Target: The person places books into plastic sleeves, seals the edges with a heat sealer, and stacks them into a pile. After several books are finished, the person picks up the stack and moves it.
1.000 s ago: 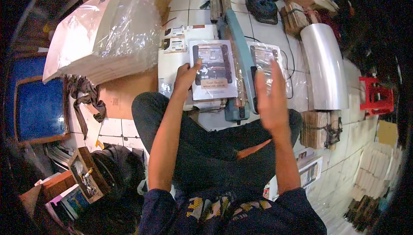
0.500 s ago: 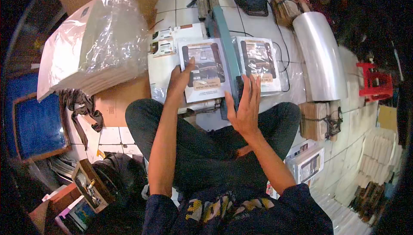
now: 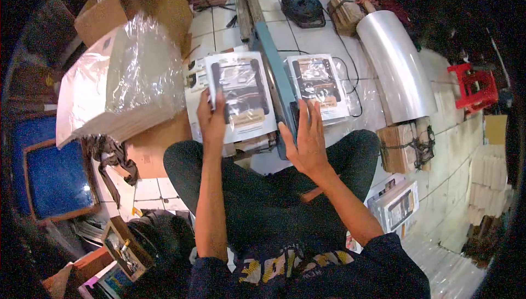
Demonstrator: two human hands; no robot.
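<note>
My left hand (image 3: 212, 118) grips the left edge of a white book (image 3: 243, 93) with a dark picture on its cover, its thumb on top. The book lies left of a long blue-green sealer bar (image 3: 276, 80). My right hand (image 3: 306, 141) rests on the near end of the bar, fingers spread over its black part. Right of the bar lies a second book (image 3: 318, 85) in clear plastic film, close to my right fingertips.
A large plastic-covered stack of sheets (image 3: 120, 82) stands at the left. At the right lie a roll of clear film (image 3: 397, 66), a tied bundle (image 3: 399, 147) and a red stool (image 3: 474, 88). A black cable (image 3: 350, 69) curves beyond the second book.
My left hand and the left book have shifted left, away from the bar. My right hand stays at the bar's near end. The whole view has shifted slightly.
</note>
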